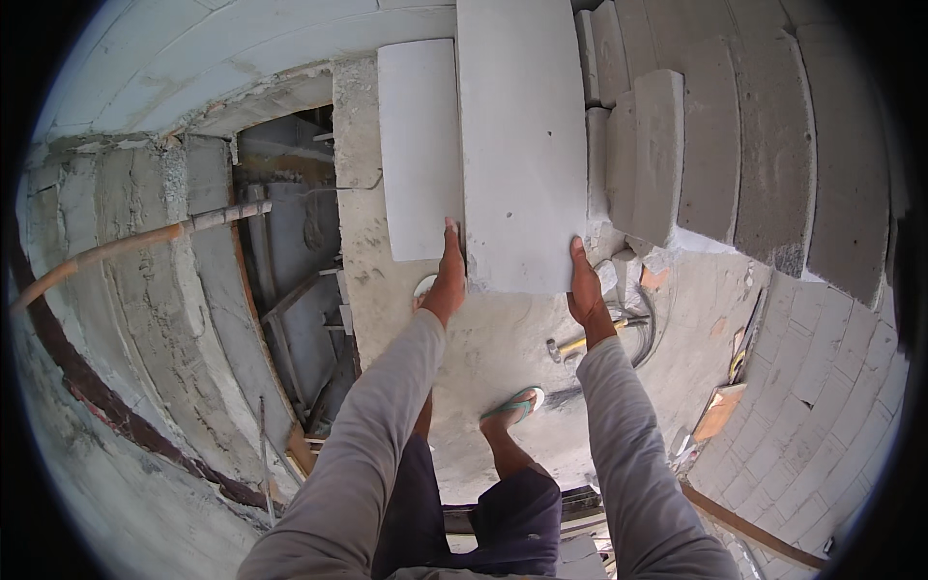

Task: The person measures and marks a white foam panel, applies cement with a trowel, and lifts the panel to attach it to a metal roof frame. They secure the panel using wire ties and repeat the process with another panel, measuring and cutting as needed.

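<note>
A long pale block (522,145) fills the upper middle of the view. My left hand (443,275) is closed against its left side near the lower end, and my right hand (586,280) grips its right side, thumb along the edge. A thinner white block (418,145) lies just left of it, its lower end beside my left fingers. Stacked grey blocks (710,145) stand to the right. My sandalled right foot (507,416) is on the concrete floor below.
An opening (290,242) with a drop and framing lies left, crossed partly by a pole (145,246). A yellow-handled hammer (575,344) and coiled hose (646,343) lie by my right arm. A wooden board (720,411) rests near the block wall (802,396) at right.
</note>
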Demonstrator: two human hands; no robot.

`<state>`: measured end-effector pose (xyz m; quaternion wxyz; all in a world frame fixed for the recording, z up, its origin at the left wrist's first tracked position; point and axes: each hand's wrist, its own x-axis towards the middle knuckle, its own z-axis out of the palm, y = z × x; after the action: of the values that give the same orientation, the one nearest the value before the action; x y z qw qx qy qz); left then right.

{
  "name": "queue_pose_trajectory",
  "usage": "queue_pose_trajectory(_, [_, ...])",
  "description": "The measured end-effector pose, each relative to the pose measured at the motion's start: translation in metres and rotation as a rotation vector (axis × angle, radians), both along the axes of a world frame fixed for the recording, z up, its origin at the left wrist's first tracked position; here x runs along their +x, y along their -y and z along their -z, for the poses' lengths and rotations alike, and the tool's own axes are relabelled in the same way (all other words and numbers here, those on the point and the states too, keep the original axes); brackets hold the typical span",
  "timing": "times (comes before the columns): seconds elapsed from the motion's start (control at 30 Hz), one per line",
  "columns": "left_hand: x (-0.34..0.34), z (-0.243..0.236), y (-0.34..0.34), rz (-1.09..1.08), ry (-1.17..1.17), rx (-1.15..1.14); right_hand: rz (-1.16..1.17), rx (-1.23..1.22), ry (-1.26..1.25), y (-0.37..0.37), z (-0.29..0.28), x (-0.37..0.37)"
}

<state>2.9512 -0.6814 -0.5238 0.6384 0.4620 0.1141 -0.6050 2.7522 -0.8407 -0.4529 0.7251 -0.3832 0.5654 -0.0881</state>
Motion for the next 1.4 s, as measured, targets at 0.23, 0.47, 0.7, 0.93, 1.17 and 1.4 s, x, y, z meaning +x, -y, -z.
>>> queue_pose_trajectory(0.23, [-0.019, -0.008, -0.04, 0.049, 0.116, 0.202, -0.141, -0.047, -0.038, -0.035, -0.034, -0.004])
queue_pose_trajectory(0.47, [-0.142, -0.078, -0.093, -0.123, -0.158, 0.178, -0.164, -0.044, -0.111, -0.109, -0.038, -0.135])
queue_pose_trajectory(0.7, [-0.252, -0.032, -0.142, -0.134, -0.344, 0.193, 0.711, 0.1, 0.064, -0.165, -0.021, -0.234])
queue_pose_trajectory(0.93, [-0.26, -0.021, -0.104, 0.199, -0.505, 0.205, 1.068, 0.333, 0.291, -0.258, 0.123, -0.263])
queue_pose_trajectory(1.17, [-0.009, 0.072, -0.096, 0.412, 0.162, 0.522, 0.845, 0.22, 0.045, -0.149, 0.018, -0.239])
queue_pose_trajectory(1.4, [-0.136, 0.117, -0.066, 0.606, -0.001, 0.516, 0.73, 0.138, 0.161, -0.129, 0.007, -0.266])
